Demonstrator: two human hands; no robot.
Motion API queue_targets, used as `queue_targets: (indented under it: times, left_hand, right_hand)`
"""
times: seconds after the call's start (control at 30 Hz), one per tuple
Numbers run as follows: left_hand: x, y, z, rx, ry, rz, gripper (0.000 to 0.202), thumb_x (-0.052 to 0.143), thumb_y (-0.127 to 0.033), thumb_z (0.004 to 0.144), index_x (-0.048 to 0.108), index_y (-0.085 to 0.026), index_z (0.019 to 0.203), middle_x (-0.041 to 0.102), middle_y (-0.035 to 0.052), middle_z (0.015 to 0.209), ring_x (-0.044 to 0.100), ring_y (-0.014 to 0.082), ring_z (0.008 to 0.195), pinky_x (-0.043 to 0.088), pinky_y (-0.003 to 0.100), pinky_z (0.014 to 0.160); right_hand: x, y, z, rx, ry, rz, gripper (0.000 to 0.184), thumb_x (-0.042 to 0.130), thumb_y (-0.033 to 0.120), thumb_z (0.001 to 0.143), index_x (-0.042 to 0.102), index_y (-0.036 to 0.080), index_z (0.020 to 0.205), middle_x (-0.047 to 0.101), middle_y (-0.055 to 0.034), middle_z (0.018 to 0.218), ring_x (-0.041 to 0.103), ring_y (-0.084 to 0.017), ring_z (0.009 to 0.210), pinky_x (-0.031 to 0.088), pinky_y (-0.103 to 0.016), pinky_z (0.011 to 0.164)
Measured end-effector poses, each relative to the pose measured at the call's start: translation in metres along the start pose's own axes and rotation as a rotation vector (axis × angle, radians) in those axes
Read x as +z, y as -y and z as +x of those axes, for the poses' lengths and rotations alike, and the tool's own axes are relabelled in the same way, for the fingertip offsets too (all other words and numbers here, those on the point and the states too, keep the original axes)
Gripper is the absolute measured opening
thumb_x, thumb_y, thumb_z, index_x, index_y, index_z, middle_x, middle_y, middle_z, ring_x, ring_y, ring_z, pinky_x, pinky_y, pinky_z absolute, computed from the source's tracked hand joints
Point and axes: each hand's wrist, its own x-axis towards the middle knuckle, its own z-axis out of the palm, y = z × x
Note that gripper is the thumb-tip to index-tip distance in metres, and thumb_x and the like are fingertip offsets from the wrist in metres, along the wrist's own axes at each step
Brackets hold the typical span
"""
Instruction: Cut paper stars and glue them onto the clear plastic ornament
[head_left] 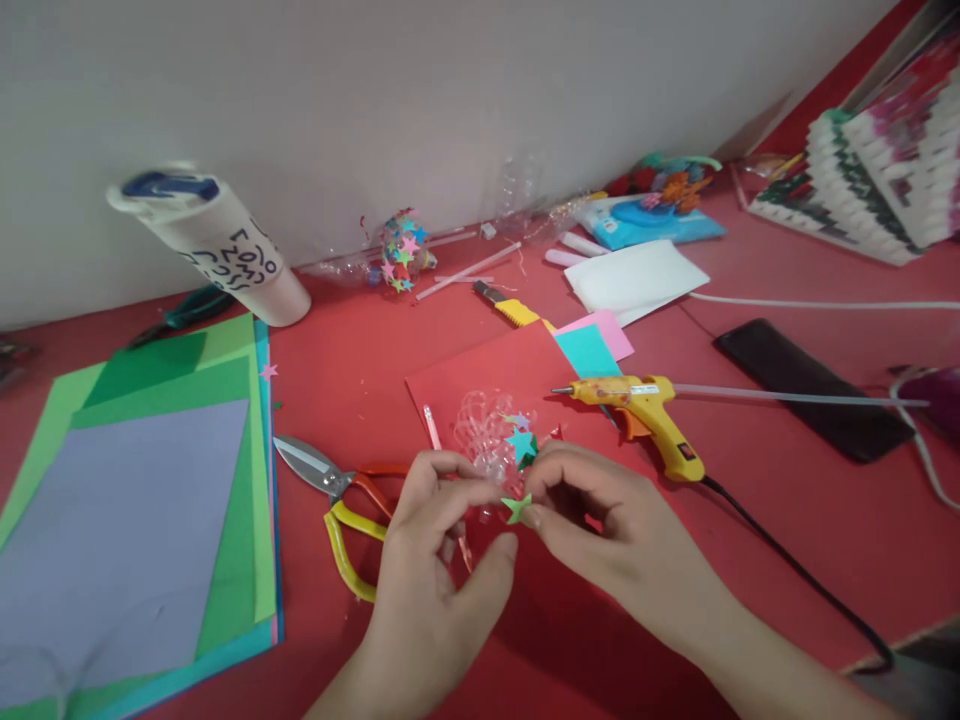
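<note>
My right hand [600, 520] pinches a small light-green paper star [517, 509] between thumb and fingertips. Close to the star's other side is the index fingertip of my left hand [442, 550], whose thumb stands apart below. A thin pinkish stick [431, 428] passes behind my left fingers; whether they touch it I cannot tell. Just beyond both hands lies a bundle of curled clear plastic strips [484, 435] with a blue paper star [520, 444] on it. Partly covered by my left hand are scissors [330, 480] with red and yellow handles.
A yellow glue gun [637, 405] with its cord lies to the right, near a black phone [810, 385]. Coloured sheets [127, 540] are stacked at left. Behind stand a white tumbler [225, 250] and a star-covered ball [403, 250], with a yellow cutter [510, 305] nearer.
</note>
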Motion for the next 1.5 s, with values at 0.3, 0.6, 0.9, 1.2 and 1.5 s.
queue_targets:
  times: [0.3,0.6,0.9,1.2,1.5]
  left_hand:
    - [0.002,-0.003,0.01,-0.202,-0.088,-0.124,0.008,0.06,-0.019,0.073,0.065,-0.019,0.066,0.052,0.0015,0.082,0.047,0.0086,0.057,0.039,0.02,0.047]
    - [0.006,0.003,0.006,-0.192,-0.093,-0.099,0.008,0.061,-0.019,0.075,0.064,-0.02,0.068,0.051,0.0001,0.082,0.044,0.0081,0.057,0.038,0.02,0.049]
    - [-0.005,0.005,0.009,-0.236,-0.083,-0.176,0.014,0.061,-0.025,0.079,0.06,-0.019,0.066,0.049,0.0007,0.08,0.05,0.012,0.067,0.04,0.022,0.056]
    - [-0.005,0.013,0.011,-0.235,-0.126,-0.19,0.016,0.066,-0.026,0.077,0.061,-0.018,0.064,0.047,0.0,0.081,0.045,0.01,0.064,0.038,0.021,0.054]
    - [-0.014,0.013,0.011,-0.104,-0.112,-0.039,0.019,0.062,-0.028,0.083,0.064,-0.018,0.066,0.054,0.0023,0.082,0.053,0.0117,0.065,0.043,0.022,0.054]
  right_hand:
    - [0.002,0.005,0.013,0.048,0.062,0.04,0.01,0.051,0.018,0.074,0.053,0.019,0.064,0.047,0.0046,0.06,0.038,-0.01,0.053,0.03,-0.021,0.047]
    - [0.004,0.002,0.015,0.04,0.047,0.032,0.015,0.05,0.013,0.073,0.05,0.019,0.06,0.04,0.007,0.055,0.033,-0.008,0.049,0.025,-0.02,0.044]
    - [-0.014,0.003,0.014,-0.097,-0.12,-0.111,0.012,0.058,0.023,0.086,0.064,0.02,0.076,0.061,0.0029,0.071,0.05,-0.01,0.056,0.038,-0.021,0.05]
    - [-0.02,-0.016,0.019,-0.111,-0.164,-0.193,0.012,0.053,0.022,0.087,0.062,0.021,0.079,0.062,0.0002,0.075,0.056,-0.014,0.063,0.043,-0.024,0.055]
    - [-0.029,-0.021,0.02,-0.048,-0.186,-0.171,0.011,0.053,0.025,0.087,0.063,0.021,0.084,0.064,-0.0024,0.085,0.056,-0.014,0.069,0.046,-0.024,0.058]
